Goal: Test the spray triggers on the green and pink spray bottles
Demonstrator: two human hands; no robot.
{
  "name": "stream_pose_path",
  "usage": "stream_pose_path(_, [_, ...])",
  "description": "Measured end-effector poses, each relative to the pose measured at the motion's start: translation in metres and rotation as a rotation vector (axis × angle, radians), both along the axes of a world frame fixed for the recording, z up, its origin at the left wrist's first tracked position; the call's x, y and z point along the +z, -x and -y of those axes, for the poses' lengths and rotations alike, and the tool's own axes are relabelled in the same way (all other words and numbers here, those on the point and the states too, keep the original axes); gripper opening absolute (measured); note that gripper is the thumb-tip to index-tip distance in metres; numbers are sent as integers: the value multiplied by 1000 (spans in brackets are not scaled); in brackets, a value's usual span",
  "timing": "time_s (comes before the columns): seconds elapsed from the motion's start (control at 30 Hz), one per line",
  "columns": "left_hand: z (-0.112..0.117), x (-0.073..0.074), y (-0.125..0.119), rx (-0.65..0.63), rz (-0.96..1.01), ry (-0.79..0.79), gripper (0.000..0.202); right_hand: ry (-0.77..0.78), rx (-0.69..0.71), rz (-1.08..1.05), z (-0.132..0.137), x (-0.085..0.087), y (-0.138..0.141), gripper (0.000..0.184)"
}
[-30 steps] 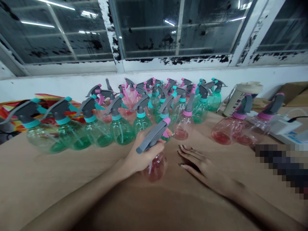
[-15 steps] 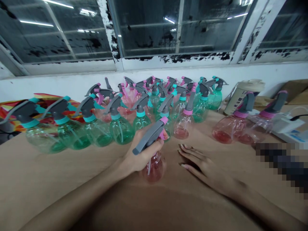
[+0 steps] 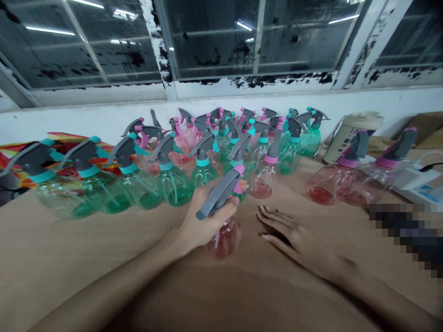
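My left hand [image 3: 204,216] is wrapped round the neck of a pink spray bottle [image 3: 224,240] with a grey trigger head and pink nozzle. Its clear pink body shows below my fingers, near the table's middle. My right hand [image 3: 289,233] rests on the table to the right of it, palm down with fingers stretched out, holding nothing. Just beyond my hands stand a pink-collared spray bottle [image 3: 262,184] and a green spray bottle [image 3: 176,189] with a turquoise collar, part of a row of green ones. The fingertips of my left hand are partly hidden behind the trigger head.
More pink and green spray bottles crowd the back by the wall. Two pink-collared bottles, one a pink spray bottle [image 3: 323,189], stand at the right. Behind them are a pale flask [image 3: 356,131] and a white power strip [image 3: 420,189]. Colourful packaging [image 3: 69,138] lies at the left.
The pink spray bottle in my left hand has shifted slightly right and up. My right hand stays in place on the table.
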State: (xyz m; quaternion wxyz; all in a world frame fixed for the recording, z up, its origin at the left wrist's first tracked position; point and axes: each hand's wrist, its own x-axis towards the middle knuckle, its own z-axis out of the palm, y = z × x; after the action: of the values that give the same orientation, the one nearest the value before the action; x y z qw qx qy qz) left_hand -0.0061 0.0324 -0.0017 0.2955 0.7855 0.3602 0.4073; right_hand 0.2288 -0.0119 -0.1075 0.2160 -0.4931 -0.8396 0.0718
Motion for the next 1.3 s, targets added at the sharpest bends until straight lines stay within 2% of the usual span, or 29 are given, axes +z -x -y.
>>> stream_pose_path(0.2, [-2, 3, 1, -22, -26, -58, 11, -13, 7, -8, 0, -2, -1, 50])
stream_pose_path(0.33, [-3, 7, 2, -97, 4, -20, 8, -15, 4, -27, 0, -2, -2, 50])
stream_pose_path(0.47, [-2, 8, 3, -113, -21, 19, 11, -1, 2, -1, 0, -1, -1, 50])
stream_pose_path(0.77, [-1, 0, -3, 12, 28, 23, 14, 2, 0, -9, 1, 2, -1, 49])
stream_pose_path(0.87, [0, -1, -2, 21, -5, -15, 12, -1, 3, -27, 0, 1, -1, 49])
stream_pose_path(1.1, [0, 0, -1, 19, -8, 2, 20, -3, 10, -24, 1, 4, 0, 49])
stream_pose_path(1.3, [-1, 0, 0, 15, -27, -34, 15, -17, 7, -29, 1, 4, -1, 48])
